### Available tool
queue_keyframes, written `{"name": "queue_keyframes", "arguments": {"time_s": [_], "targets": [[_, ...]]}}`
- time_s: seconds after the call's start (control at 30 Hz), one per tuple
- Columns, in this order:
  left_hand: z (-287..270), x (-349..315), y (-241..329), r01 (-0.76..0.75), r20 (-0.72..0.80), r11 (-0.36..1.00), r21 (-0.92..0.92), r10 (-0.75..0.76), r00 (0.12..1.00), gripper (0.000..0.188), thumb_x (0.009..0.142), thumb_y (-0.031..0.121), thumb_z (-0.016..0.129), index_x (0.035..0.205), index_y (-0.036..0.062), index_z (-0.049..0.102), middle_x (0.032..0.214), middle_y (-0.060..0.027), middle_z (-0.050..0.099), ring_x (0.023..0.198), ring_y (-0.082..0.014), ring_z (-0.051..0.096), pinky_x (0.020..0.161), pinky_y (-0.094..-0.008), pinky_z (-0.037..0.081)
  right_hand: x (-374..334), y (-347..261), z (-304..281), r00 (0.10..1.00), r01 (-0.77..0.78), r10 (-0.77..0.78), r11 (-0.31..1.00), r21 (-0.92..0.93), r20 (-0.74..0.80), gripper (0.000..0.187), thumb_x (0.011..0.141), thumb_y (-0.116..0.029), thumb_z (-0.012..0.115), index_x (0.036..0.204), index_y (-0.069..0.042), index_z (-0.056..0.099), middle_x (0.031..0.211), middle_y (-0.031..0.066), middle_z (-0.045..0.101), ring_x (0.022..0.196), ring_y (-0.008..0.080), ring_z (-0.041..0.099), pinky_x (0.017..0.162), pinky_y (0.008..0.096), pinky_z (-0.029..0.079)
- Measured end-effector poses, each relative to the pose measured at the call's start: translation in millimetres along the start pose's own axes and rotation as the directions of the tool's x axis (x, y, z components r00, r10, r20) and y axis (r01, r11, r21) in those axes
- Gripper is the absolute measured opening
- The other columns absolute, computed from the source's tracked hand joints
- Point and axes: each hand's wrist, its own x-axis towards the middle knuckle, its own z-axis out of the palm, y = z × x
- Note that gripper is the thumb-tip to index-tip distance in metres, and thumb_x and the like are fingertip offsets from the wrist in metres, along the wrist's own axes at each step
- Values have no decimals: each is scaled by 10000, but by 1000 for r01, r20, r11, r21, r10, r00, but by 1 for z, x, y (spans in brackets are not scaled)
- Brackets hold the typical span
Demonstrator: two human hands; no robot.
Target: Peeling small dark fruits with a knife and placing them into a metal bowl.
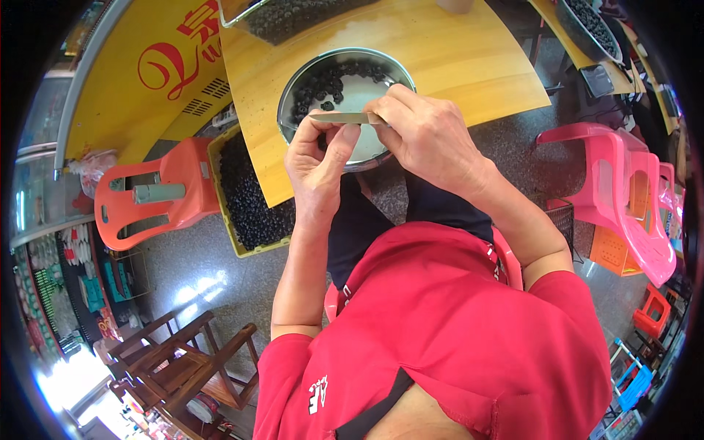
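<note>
In front of me, my right hand is closed on a small knife, its flat, pale blade pointing left. My left hand is closed at the blade's other end, with the thumb just under it. Whatever lies between the left fingers is hidden. Both hands are above the near part of a round metal bowl. Small dark, lumpy pieces are gathered along the bowl's far and left sides.
The bowl sits at the near edge of a yellow wooden table. A clear container of dark pieces stands at the back. On the left are a yellow crate of dark pieces and an orange chair; pink chairs stand right.
</note>
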Motion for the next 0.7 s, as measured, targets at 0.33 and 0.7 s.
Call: {"name": "queue_keyframes", "arguments": {"time_s": [0.33,0.7], "targets": [[-3,1,3,-24,11,1000,8,24,1000,110,880,57,676,955,20,605,874,44,517,819,-38,468,757,-186,372,1,-3,0,1000,11,-11,1000,26,9,126,802,-49,647,921,-37,607,782,81,576,635,270,605,540,362,475],[-5,1,6,-55,5,998,11,55,998,133,893,37,654,1013,-5,618,877,32,506,792,-50,473,751,-186,381,8,3,-2,992,-98,62,922,373,107,175,916,-160,609,978,3,625,792,104,610,683,214,609,630,305,476]]}}
